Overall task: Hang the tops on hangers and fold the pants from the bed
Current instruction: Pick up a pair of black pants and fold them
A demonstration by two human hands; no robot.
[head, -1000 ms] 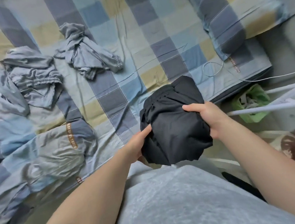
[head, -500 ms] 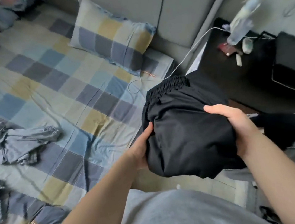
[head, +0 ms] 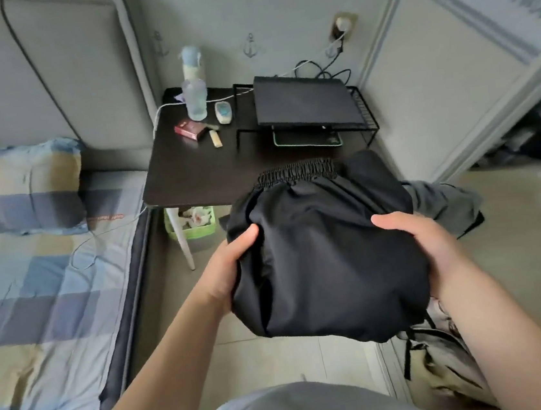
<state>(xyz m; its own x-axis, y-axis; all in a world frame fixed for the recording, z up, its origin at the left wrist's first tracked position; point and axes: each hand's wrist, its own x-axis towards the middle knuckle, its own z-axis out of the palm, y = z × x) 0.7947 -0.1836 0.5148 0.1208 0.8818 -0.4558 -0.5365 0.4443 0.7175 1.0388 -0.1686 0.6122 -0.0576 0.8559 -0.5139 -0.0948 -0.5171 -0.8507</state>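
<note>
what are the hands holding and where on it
Folded black pants, held between both hands: the left hand grips the bundle's left side, the right hand its right side.

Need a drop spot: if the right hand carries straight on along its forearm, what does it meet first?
Besides the black pants in its grip, the right hand heads up-left toward the dark table, likely near the wire stand. Depth is unclear; it may pass above the tabletop.

Left hand (head: 232,269), right hand (head: 425,247) grip folded black pants (head: 321,253) beside bed (head: 47,297).
</note>
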